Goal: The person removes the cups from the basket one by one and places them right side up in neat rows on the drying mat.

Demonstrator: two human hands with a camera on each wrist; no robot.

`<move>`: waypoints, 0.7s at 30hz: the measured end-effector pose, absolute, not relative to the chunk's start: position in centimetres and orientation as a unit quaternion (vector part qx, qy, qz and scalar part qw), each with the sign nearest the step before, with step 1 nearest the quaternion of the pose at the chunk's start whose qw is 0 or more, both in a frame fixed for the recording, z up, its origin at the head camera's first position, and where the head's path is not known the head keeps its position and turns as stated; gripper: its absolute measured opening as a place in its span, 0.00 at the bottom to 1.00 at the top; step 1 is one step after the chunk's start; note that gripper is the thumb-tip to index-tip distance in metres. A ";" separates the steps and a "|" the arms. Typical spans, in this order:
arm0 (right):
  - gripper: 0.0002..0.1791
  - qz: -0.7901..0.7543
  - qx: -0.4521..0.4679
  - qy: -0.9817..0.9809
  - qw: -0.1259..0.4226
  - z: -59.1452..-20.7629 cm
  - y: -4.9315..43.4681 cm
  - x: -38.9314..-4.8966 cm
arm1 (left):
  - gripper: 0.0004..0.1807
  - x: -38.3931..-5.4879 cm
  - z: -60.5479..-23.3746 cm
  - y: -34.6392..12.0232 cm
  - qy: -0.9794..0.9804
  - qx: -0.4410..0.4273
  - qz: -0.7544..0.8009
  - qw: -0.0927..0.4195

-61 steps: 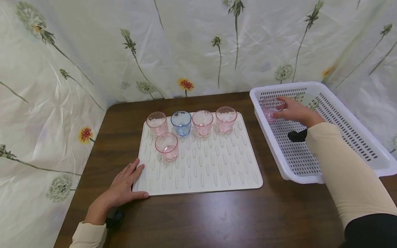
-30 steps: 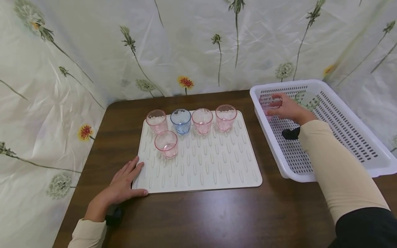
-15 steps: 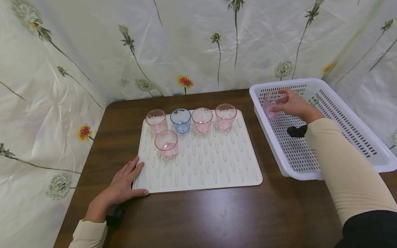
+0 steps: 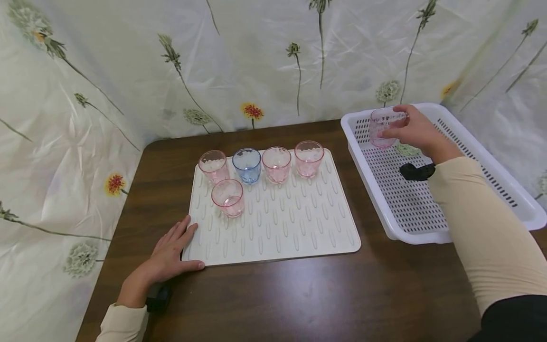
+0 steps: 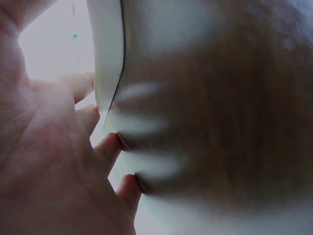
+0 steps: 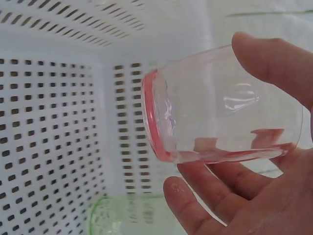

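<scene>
A clear pink drinking glass [image 4: 381, 129] is gripped between the thumb and fingers of my right hand [image 4: 422, 133], over the back left of the white basket [image 4: 371, 190]. In the right wrist view the glass [image 6: 210, 107] lies sideways across the picture, its pink base toward the basket. A green glass [image 4: 407, 149] sits in the basket below that hand, partly hidden by it. My left hand [image 4: 168, 254] rests with spread fingers at the left edge of the white ribbed mat [image 4: 282, 240], thumb along its front corner.
Several glasses stand upright on the mat: a back row with a blue glass [image 4: 248, 167] among pink ones, and a pink glass [image 4: 229, 198] in front. Dark wooden table [image 4: 307, 299] surrounds the mat. A flowered curtain [image 4: 256, 61] hangs behind.
My right hand has taken hold of the pink glass low in the basket and raised it, slightly right and up. The green glass shows beneath it. My left hand has stayed in place.
</scene>
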State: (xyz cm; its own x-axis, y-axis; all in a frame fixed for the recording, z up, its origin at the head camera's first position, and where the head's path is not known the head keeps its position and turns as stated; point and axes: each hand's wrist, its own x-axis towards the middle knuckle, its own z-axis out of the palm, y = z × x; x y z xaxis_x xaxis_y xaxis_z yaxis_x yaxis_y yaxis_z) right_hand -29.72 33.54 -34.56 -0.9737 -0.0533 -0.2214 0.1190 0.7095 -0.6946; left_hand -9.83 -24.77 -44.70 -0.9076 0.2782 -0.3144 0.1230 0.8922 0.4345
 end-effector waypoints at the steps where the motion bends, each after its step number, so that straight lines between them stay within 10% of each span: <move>1: 0.56 -0.384 0.022 0.917 0.109 -34.3 33.7 -29.6 | 0.59 -9.8 -44.7 -24.8 0.954 0.104 0.207 0.188; 21: 0.53 -0.414 -0.014 0.908 0.070 -31.1 32.9 -27.2 | 0.59 -9.8 -44.6 -24.8 0.952 0.104 0.214 0.192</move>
